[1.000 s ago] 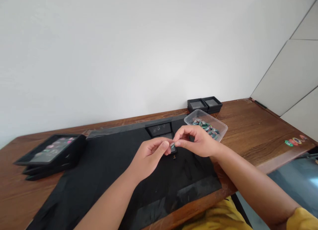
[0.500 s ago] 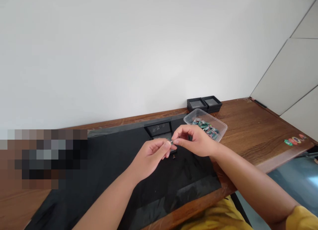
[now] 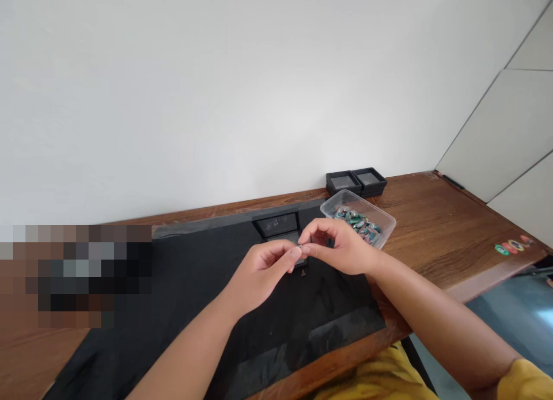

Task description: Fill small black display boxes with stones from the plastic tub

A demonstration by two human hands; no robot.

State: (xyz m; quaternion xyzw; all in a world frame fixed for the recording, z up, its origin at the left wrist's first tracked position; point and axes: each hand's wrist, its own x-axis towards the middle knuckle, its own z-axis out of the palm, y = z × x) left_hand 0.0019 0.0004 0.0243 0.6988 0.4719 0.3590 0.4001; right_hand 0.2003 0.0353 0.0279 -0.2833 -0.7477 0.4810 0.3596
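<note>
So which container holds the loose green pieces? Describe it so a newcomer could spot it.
On the wooden desk, look just past the black mat's far right corner. The clear plastic tub sits there, behind the right hand. Unlike the two black trays behind it, it is see-through.

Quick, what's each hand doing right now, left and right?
Left hand: fingers closed, pinching a tiny piece at its tips.
Right hand: thumb and forefinger pinched on the same tiny piece, above the black mat.

No text or label can be read.
</note>
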